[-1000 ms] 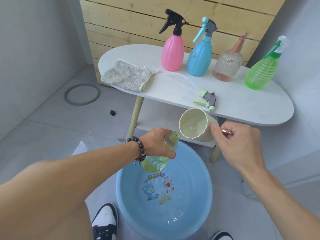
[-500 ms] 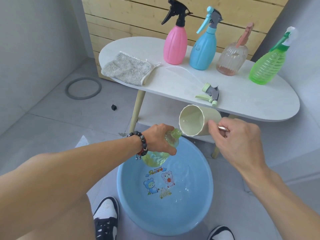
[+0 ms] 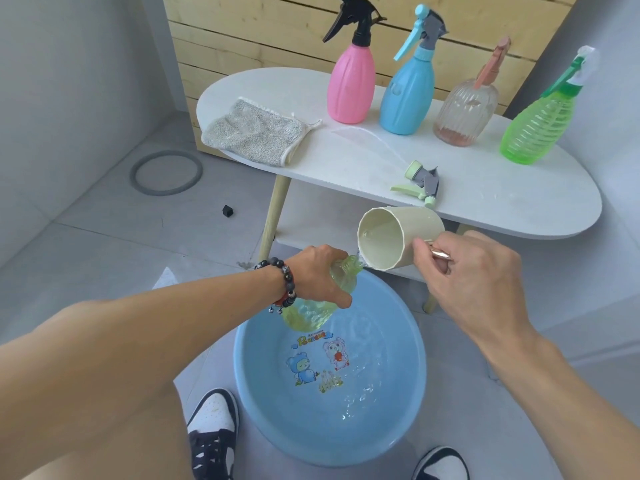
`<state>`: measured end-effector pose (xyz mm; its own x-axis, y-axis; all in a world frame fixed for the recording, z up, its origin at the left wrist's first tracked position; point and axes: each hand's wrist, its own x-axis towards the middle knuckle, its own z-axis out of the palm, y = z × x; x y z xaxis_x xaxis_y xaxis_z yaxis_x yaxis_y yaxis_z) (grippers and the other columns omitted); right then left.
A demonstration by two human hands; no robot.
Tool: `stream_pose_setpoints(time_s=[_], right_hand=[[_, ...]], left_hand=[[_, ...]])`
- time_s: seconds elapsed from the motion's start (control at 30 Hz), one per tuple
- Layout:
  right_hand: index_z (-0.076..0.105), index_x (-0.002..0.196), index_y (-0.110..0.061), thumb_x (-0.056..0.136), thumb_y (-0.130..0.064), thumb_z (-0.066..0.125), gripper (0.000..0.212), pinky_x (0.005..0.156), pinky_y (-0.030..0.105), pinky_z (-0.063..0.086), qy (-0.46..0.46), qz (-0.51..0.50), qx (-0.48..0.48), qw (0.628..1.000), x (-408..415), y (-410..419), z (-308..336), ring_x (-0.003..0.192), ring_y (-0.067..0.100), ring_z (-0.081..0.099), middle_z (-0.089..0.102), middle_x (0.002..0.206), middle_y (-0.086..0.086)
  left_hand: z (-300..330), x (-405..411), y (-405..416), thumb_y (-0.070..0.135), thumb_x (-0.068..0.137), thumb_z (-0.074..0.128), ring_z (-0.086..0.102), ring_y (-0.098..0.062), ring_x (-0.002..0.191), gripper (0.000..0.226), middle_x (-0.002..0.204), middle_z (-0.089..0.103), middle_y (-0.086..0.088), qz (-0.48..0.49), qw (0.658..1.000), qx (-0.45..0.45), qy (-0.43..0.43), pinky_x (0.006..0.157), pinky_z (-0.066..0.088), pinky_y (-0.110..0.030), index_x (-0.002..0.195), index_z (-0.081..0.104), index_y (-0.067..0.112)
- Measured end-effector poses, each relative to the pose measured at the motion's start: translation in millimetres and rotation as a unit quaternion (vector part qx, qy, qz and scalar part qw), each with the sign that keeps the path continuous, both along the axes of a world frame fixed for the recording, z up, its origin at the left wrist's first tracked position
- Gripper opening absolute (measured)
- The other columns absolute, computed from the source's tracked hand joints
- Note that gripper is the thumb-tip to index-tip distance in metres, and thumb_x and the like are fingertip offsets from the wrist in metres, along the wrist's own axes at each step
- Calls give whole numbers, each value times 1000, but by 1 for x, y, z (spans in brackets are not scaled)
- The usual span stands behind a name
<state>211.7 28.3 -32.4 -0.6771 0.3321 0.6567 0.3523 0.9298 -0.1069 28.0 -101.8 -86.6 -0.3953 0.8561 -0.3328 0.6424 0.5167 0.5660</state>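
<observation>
Pale yellow-green ribbed plastic is gripped by the curled fingers and thumb of the left hand (image 3: 317,275): an uncapped spray bottle (image 3: 308,315), held tilted above the blue plastic basin (image 3: 263,407), where shallow water lies. Its threaded neck is met by the lower lip of a cream faceted cup (image 3: 398,237), which is tipped on its side and held by the right hand (image 3: 474,285), whose fingers are closed round the rose-gold metal handle (image 3: 440,253). Just behind, part of the white oval table (image 3: 491,209) is hidden by the cup. On the table a detached green-and-grey spray head (image 3: 420,183) is laid, with a fluffy grey cloth mitt (image 3: 252,133) and four upright sprayers: pink (image 3: 351,88), blue (image 3: 407,95), clear ribbed (image 3: 465,112) and green ringed (image 3: 535,129). A grey ring (image 3: 166,172) is seen on the tiled floor.
</observation>
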Motion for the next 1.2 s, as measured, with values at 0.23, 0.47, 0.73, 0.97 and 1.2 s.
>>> stream_pose_setpoints(time_s=[0.23,0.47,0.73,0.97,1.2], right_hand=[[35,64,-26,97,-25,65,44,54,26,22,17,21,38,999,-1,-1,-2,53,23,32,31,54,-9],[33,67,-26,100,-25,63,45,50,29,27,26,37,80,996,-1,1,-3,53,24,34,42,49,0],[44,59,-15,100,-20,61,44,46,39,39,37,44,145,988,-2,1,-3,52,27,37,43,50,2],[43,58,-13,97,-17,63,44,47,40,35,33,46,196,979,-2,-1,-2,53,28,40,40,51,3],[45,58,-12,93,-14,68,43,48,38,32,18,57,239,969,-1,-7,4,52,28,41,39,52,4]], left_hand=[[3,2,-1,36,76,79,58,-17,108,77,137,56,1,-6,1000,-6,-5,76,47,-25,144,48,18],[2,2,-2,37,75,80,55,-17,121,84,142,53,1,-5,1000,-11,-6,79,45,-24,148,43,18],[3,2,-2,37,76,80,54,-18,125,86,146,51,0,-4,1000,-13,-9,83,45,-23,150,41,17],[2,3,-2,36,77,79,53,-17,127,87,147,49,1,-10,1000,-22,-11,81,44,-23,151,39,18],[-2,2,0,37,74,81,52,-13,95,83,136,57,0,-9,999,-36,-13,61,42,-16,147,45,19]])
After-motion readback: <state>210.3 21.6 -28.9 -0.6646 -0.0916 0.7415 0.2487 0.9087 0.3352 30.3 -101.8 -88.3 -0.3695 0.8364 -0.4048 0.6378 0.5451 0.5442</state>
